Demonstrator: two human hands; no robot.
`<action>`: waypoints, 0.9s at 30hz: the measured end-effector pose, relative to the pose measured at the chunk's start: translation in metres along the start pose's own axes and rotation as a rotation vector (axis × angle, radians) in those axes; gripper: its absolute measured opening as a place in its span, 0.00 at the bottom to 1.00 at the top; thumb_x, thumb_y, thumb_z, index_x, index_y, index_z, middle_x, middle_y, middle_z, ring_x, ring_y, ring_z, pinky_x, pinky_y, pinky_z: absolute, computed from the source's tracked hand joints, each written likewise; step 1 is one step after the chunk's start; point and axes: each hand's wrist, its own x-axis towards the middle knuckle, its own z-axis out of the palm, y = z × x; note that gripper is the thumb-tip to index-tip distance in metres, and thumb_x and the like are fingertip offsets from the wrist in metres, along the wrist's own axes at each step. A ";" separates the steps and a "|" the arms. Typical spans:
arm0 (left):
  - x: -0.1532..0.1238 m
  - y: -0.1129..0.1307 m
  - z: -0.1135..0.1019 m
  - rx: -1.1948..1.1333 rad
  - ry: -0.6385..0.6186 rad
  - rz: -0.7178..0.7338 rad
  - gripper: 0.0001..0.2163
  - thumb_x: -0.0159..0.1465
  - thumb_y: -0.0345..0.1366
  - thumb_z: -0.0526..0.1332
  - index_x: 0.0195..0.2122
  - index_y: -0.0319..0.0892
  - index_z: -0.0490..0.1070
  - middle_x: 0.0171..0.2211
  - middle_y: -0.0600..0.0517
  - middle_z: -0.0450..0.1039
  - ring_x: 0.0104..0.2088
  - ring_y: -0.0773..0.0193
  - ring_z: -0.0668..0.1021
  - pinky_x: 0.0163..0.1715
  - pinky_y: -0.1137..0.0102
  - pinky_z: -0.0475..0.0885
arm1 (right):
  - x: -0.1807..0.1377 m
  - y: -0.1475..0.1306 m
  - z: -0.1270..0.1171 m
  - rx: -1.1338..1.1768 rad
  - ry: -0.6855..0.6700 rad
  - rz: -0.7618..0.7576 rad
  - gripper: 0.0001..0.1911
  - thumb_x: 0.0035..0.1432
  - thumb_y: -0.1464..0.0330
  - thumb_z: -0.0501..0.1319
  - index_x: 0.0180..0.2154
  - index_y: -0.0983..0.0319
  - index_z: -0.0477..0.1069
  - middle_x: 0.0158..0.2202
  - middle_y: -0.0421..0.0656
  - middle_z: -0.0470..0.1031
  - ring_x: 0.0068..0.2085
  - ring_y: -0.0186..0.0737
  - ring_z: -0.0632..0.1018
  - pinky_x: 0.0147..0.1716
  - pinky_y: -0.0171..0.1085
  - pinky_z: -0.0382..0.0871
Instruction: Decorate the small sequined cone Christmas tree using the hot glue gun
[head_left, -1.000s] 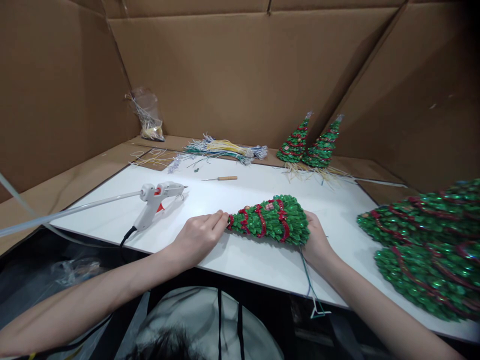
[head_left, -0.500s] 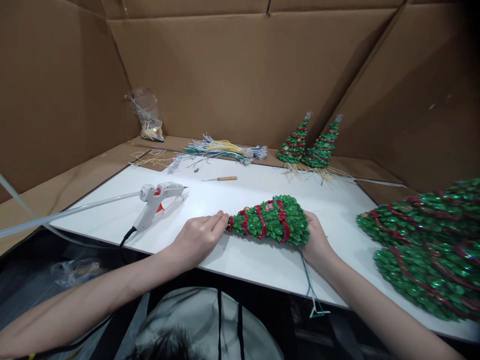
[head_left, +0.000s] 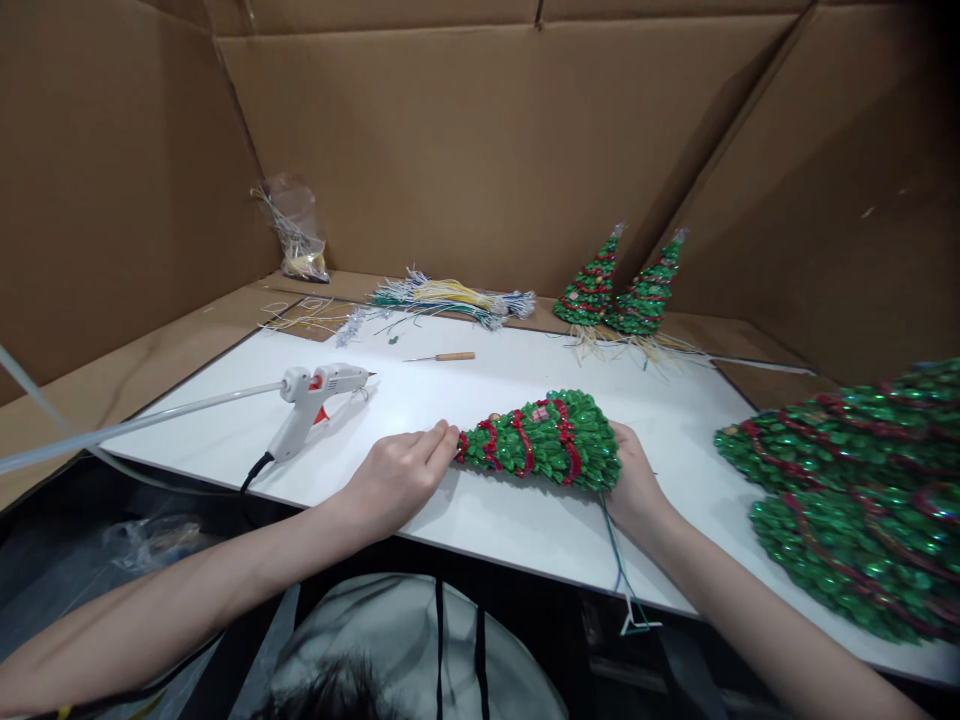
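A green Christmas tree ornament [head_left: 541,440] with red garlands lies on its side between my hands, above the front part of the white board [head_left: 517,355]. My left hand [head_left: 401,475] is closed around its narrow tip at the left. At the wide base, my right hand [head_left: 634,480] grips from the right; most of its fingers are hidden behind or inside the base. Green and white wires [head_left: 616,550] hang from the base over the board's front edge.
A white glue gun [head_left: 307,405] rests at left, its long glue stick [head_left: 172,410] reaching left. Behind lie an awl [head_left: 454,356] and wire bundles [head_left: 450,298]. Two small trees [head_left: 589,280] stand at the back right; larger trees [head_left: 847,560] lie at right. Cardboard walls [head_left: 450,150] surround the board.
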 end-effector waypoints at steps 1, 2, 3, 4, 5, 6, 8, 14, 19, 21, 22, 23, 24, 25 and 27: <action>0.000 0.000 0.000 -0.001 -0.005 -0.001 0.14 0.62 0.21 0.49 0.46 0.27 0.69 0.44 0.36 0.76 0.38 0.57 0.81 0.33 0.67 0.78 | 0.000 0.000 0.000 -0.010 -0.002 -0.005 0.01 0.36 0.70 0.64 0.19 0.60 0.73 0.20 0.37 0.76 0.27 0.42 0.78 0.24 0.36 0.73; 0.000 0.000 0.000 -0.003 -0.011 -0.002 0.14 0.62 0.21 0.50 0.46 0.27 0.69 0.44 0.36 0.76 0.38 0.57 0.81 0.33 0.67 0.78 | 0.000 0.000 0.000 -0.016 -0.002 -0.006 0.01 0.36 0.69 0.64 0.19 0.60 0.73 0.20 0.38 0.76 0.27 0.43 0.78 0.24 0.36 0.73; 0.000 0.000 -0.001 -0.005 -0.018 -0.002 0.14 0.62 0.21 0.50 0.46 0.27 0.69 0.44 0.36 0.76 0.39 0.57 0.81 0.33 0.67 0.78 | 0.000 0.000 0.000 -0.019 -0.001 -0.003 0.02 0.36 0.69 0.64 0.19 0.60 0.73 0.20 0.38 0.76 0.27 0.43 0.78 0.23 0.36 0.73; 0.000 0.000 -0.001 -0.008 -0.024 -0.002 0.14 0.62 0.21 0.50 0.47 0.27 0.69 0.44 0.35 0.75 0.39 0.56 0.80 0.33 0.67 0.78 | 0.000 0.000 0.000 -0.017 0.002 0.000 0.02 0.36 0.69 0.64 0.19 0.60 0.73 0.20 0.38 0.76 0.27 0.43 0.78 0.23 0.36 0.73; 0.000 0.000 -0.001 -0.011 -0.025 -0.001 0.14 0.62 0.21 0.50 0.47 0.26 0.68 0.44 0.35 0.75 0.39 0.56 0.80 0.33 0.67 0.78 | 0.000 -0.001 0.000 -0.011 0.004 0.004 0.01 0.36 0.69 0.64 0.19 0.60 0.73 0.20 0.38 0.76 0.27 0.43 0.78 0.23 0.36 0.72; 0.000 0.000 -0.001 -0.015 -0.022 0.002 0.14 0.62 0.21 0.50 0.46 0.26 0.69 0.44 0.36 0.76 0.39 0.56 0.81 0.33 0.67 0.78 | 0.000 -0.001 0.000 -0.005 0.005 0.008 0.01 0.35 0.69 0.64 0.18 0.60 0.73 0.21 0.38 0.76 0.27 0.43 0.78 0.23 0.36 0.72; 0.000 -0.001 -0.001 -0.019 -0.016 0.003 0.14 0.62 0.21 0.50 0.46 0.26 0.69 0.43 0.36 0.76 0.38 0.56 0.81 0.33 0.67 0.78 | -0.001 -0.002 0.001 0.001 0.009 0.011 0.02 0.35 0.70 0.65 0.18 0.60 0.73 0.21 0.38 0.77 0.27 0.42 0.78 0.22 0.36 0.72; -0.001 -0.001 0.000 -0.011 -0.036 -0.003 0.14 0.62 0.21 0.50 0.47 0.27 0.68 0.44 0.36 0.75 0.39 0.57 0.81 0.33 0.67 0.77 | -0.001 -0.003 0.002 -0.026 0.015 -0.003 0.03 0.35 0.68 0.65 0.16 0.60 0.72 0.20 0.39 0.76 0.26 0.42 0.77 0.22 0.36 0.72; 0.000 0.000 -0.002 0.005 -0.020 -0.005 0.14 0.62 0.21 0.49 0.46 0.28 0.69 0.44 0.37 0.76 0.37 0.58 0.81 0.32 0.68 0.78 | -0.001 -0.002 0.001 -0.004 0.012 0.004 0.02 0.35 0.69 0.64 0.17 0.60 0.71 0.20 0.38 0.76 0.27 0.42 0.78 0.23 0.36 0.73; 0.000 0.000 -0.002 -0.001 -0.022 -0.002 0.14 0.62 0.21 0.49 0.46 0.27 0.69 0.44 0.37 0.76 0.37 0.58 0.81 0.32 0.67 0.78 | -0.001 -0.003 0.001 -0.007 0.010 0.006 0.02 0.35 0.69 0.64 0.17 0.59 0.71 0.19 0.38 0.76 0.27 0.43 0.78 0.23 0.36 0.73; 0.000 0.000 -0.002 -0.004 -0.025 0.000 0.14 0.62 0.21 0.50 0.46 0.27 0.69 0.44 0.37 0.76 0.38 0.57 0.81 0.32 0.67 0.78 | -0.001 -0.003 0.002 -0.015 0.008 0.003 0.02 0.35 0.69 0.64 0.17 0.59 0.72 0.19 0.38 0.76 0.27 0.43 0.78 0.23 0.36 0.72; 0.000 0.000 -0.002 -0.006 -0.031 0.001 0.14 0.61 0.21 0.50 0.46 0.27 0.69 0.44 0.36 0.76 0.38 0.57 0.81 0.32 0.67 0.78 | -0.001 -0.003 0.002 -0.026 0.003 -0.002 0.02 0.36 0.69 0.64 0.18 0.59 0.72 0.19 0.38 0.75 0.27 0.43 0.78 0.23 0.36 0.72; 0.000 0.000 -0.002 -0.008 -0.037 0.000 0.14 0.61 0.21 0.50 0.47 0.27 0.68 0.44 0.36 0.75 0.38 0.57 0.81 0.33 0.67 0.77 | -0.001 -0.003 0.002 -0.036 0.000 -0.009 0.02 0.36 0.68 0.64 0.19 0.59 0.73 0.19 0.38 0.75 0.27 0.43 0.78 0.22 0.36 0.72; 0.000 0.000 -0.001 -0.010 -0.044 -0.001 0.14 0.61 0.21 0.51 0.47 0.27 0.68 0.44 0.36 0.75 0.39 0.56 0.80 0.33 0.67 0.77 | -0.001 -0.002 0.001 -0.042 -0.003 -0.013 0.02 0.37 0.68 0.64 0.19 0.59 0.73 0.19 0.38 0.75 0.27 0.43 0.78 0.22 0.36 0.72; 0.000 0.000 -0.001 -0.012 -0.050 -0.003 0.14 0.61 0.21 0.51 0.47 0.27 0.68 0.44 0.36 0.75 0.39 0.56 0.80 0.33 0.67 0.77 | -0.001 -0.001 0.001 -0.044 -0.006 -0.015 0.03 0.37 0.68 0.64 0.20 0.59 0.74 0.20 0.38 0.76 0.26 0.43 0.78 0.22 0.36 0.72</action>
